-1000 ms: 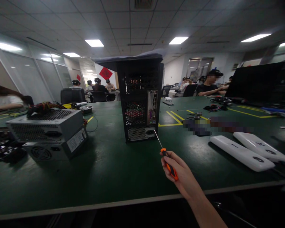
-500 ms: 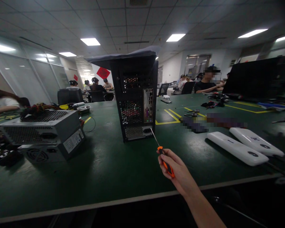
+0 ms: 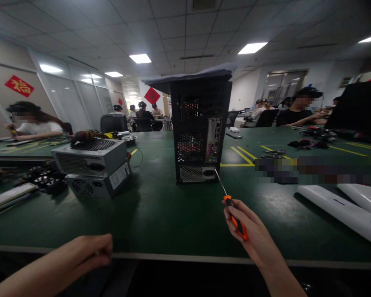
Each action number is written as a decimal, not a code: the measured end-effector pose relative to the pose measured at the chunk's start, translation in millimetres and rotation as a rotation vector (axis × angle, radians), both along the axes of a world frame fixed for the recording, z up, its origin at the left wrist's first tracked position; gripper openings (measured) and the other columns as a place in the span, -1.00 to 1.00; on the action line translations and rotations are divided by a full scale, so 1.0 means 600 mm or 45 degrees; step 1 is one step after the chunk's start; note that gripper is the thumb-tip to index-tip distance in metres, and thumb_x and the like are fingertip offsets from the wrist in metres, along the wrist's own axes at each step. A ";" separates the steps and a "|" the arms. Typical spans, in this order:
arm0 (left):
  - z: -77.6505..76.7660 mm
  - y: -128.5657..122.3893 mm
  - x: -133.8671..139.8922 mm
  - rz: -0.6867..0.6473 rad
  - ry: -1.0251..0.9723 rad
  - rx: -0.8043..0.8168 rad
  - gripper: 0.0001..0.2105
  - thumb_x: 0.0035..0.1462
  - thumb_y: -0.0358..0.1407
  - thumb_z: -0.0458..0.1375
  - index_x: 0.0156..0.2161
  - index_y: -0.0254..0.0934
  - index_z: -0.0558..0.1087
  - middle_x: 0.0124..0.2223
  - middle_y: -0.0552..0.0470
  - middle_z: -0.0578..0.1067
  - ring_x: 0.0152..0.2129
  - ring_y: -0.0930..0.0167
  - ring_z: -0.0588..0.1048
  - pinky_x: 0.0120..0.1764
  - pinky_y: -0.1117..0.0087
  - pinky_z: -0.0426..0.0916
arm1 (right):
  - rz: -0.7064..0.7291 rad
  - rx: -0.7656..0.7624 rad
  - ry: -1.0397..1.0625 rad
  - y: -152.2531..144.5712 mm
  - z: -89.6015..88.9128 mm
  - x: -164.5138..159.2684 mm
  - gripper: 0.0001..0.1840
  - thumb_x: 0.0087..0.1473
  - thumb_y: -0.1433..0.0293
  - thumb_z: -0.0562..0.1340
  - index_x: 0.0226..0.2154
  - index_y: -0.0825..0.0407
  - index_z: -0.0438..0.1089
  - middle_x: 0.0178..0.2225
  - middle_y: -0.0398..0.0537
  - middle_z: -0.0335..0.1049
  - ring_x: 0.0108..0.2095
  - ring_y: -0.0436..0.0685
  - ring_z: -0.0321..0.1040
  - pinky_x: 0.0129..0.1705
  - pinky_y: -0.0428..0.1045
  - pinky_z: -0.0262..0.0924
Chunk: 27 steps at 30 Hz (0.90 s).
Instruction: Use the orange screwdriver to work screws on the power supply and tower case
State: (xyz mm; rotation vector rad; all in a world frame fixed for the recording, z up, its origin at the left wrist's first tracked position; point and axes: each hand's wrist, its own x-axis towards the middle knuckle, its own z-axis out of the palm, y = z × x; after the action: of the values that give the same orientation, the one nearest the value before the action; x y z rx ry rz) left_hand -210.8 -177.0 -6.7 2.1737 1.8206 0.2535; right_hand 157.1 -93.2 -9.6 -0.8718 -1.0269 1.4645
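Note:
My right hand [image 3: 247,225] is closed around the orange and black handle of a screwdriver [image 3: 241,229]. Its thin shaft points forward, and the tip shows at the lower right corner of the computer case's back; whether it touches cannot be told. The black computer case [image 3: 204,165] stands upright with its rear toward me, showing ports, vent grilles and a power supply at the bottom. Near the table's front edge, my left hand [image 3: 95,249] is closed with its fingers curled; the inside of the grip is hidden.
Two stacked grey power supplies [image 3: 111,154] sit left of the case. White oblong devices [image 3: 336,210] lie at the right. Cables [image 3: 312,142] and small tools [image 3: 273,154] lie farther back. Another person [image 3: 38,123] sits at the left, and one more [image 3: 299,109] at the right.
My left hand has come into view at the lower left. The view has turned left, so the case appears farther right. My right hand still holds the screwdriver at the case.

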 end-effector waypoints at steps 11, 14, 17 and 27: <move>0.002 0.069 -0.091 0.601 0.009 0.416 -0.77 -0.05 -0.15 -0.02 -0.30 -0.22 0.30 -0.29 0.05 0.46 -0.35 0.35 0.39 -0.29 0.46 0.20 | 0.005 0.002 -0.020 0.000 0.001 0.001 -0.78 -0.10 0.26 0.19 -0.37 0.02 0.24 -0.51 -0.17 0.14 -0.62 -0.13 0.01 -0.71 -0.19 -0.20; -0.015 0.078 -0.105 0.728 0.110 0.383 -0.74 -0.03 -0.13 -0.05 -0.28 -0.22 0.32 -0.22 0.01 0.44 -0.32 0.30 0.40 -0.30 0.40 0.20 | 0.005 -0.001 -0.026 0.000 0.000 0.002 -0.78 -0.10 0.26 0.19 -0.37 0.02 0.24 -0.51 -0.17 0.15 -0.62 -0.12 0.01 -0.71 -0.18 -0.20; -0.015 0.087 -0.097 0.780 0.186 0.345 -0.70 0.00 -0.11 -0.10 -0.26 -0.21 0.34 -0.21 0.00 0.44 -0.31 0.28 0.40 -0.31 0.38 0.20 | 0.010 0.005 -0.025 0.000 -0.002 0.003 -0.81 -0.08 0.26 0.17 -0.38 0.01 0.24 -0.51 -0.18 0.15 -0.62 -0.13 0.00 -0.70 -0.19 -0.21; -0.012 0.102 -0.077 0.616 0.356 0.446 -0.68 0.05 -0.13 -0.18 -0.29 -0.22 0.35 -0.21 -0.01 0.44 -0.30 0.30 0.40 -0.30 0.38 0.21 | 0.003 0.008 -0.026 0.001 -0.001 0.001 -0.79 -0.09 0.26 0.18 -0.36 0.02 0.26 -0.52 -0.18 0.15 -0.63 -0.13 -0.01 -0.71 -0.19 -0.21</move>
State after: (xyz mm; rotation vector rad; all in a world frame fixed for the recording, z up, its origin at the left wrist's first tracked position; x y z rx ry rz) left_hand -257.2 -115.6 -14.2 2.0193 2.6267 0.4140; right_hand 157.6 -92.8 -10.4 -0.8830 -1.0473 1.4562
